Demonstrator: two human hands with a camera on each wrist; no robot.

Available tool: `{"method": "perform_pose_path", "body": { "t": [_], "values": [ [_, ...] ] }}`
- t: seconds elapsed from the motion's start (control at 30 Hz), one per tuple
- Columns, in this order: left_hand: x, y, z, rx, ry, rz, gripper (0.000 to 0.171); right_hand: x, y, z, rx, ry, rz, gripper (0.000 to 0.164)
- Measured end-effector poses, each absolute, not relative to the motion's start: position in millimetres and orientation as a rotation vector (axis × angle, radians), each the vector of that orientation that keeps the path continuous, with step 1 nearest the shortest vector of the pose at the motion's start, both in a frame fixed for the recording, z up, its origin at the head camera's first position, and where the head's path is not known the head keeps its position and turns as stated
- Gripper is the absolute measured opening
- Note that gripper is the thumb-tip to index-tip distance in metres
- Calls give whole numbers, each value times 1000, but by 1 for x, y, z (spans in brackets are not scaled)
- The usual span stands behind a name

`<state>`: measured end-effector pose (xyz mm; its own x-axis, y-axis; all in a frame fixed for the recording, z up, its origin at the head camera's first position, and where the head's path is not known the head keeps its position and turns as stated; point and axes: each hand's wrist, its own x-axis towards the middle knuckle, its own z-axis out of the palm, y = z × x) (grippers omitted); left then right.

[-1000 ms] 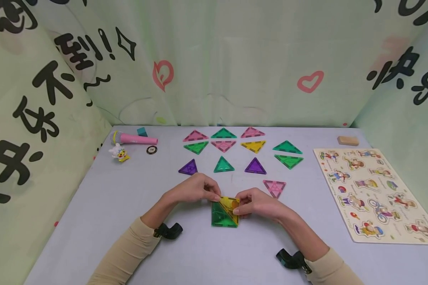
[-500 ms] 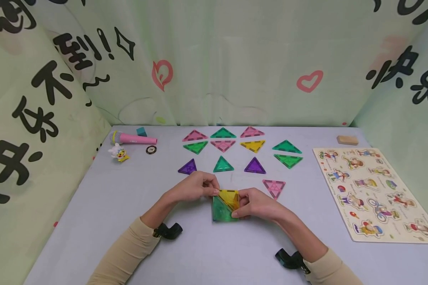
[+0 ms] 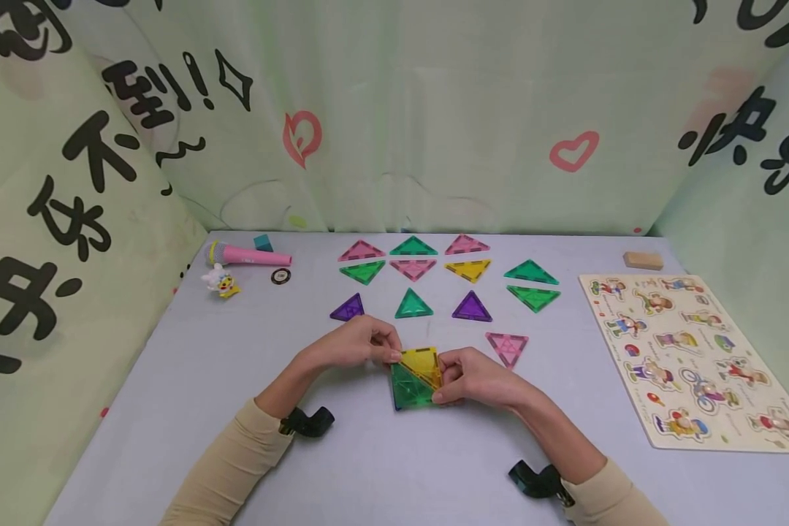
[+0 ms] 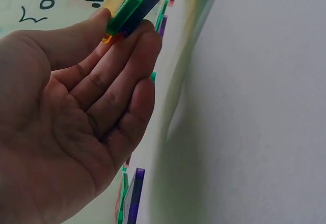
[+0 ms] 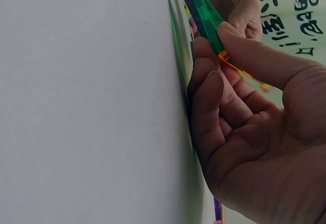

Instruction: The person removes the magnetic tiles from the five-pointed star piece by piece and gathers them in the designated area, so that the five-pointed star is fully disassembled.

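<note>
A square of translucent magnetic tiles is held up in both hands. A green triangle tile (image 3: 410,389) forms its lower left half, and a yellow triangle tile (image 3: 424,362) its upper right half. The wrist views reveal a purple tile (image 5: 191,5) behind the green one; its full outline is hidden. My left hand (image 3: 358,343) pinches the upper left corner between thumb and fingers. At the right side, my right hand (image 3: 478,377) pinches the tiles, its thumb (image 5: 260,53) on the green face. In the left wrist view, the square stands tilted off the table.
Behind the hands lie green tiles (image 3: 413,304), purple tiles (image 3: 472,307) and pink tiles (image 3: 508,348), among several others. A pink toy microphone (image 3: 253,256) and a small figurine (image 3: 220,281) sit back left. A wooden puzzle board (image 3: 690,358) and wooden block (image 3: 643,260) are on the right.
The square has risen and tilted up slightly, its lower edge shifting away from the person. Both hands keep their grip and barely move.
</note>
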<state>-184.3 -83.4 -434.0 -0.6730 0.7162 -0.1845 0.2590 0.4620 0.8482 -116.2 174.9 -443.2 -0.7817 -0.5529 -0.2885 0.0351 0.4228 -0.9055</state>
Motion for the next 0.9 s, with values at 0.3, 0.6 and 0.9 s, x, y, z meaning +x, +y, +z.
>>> {"method": "perform_pose_path", "body": {
  "t": [0.3, 0.6, 0.9],
  "values": [
    [-185, -84, -437, 821, 2217, 1112, 6, -117, 178, -444, -457, 2065, -1384, 25],
    [-191, -95, -431, 748, 2249, 1156, 5, -118, 178, -445, -462, 2062, -1374, 15],
    [-207, -129, -417, 603, 2333, 1265, 9, -117, 178, -447, -437, 2041, -1396, 13]
  ]
}}
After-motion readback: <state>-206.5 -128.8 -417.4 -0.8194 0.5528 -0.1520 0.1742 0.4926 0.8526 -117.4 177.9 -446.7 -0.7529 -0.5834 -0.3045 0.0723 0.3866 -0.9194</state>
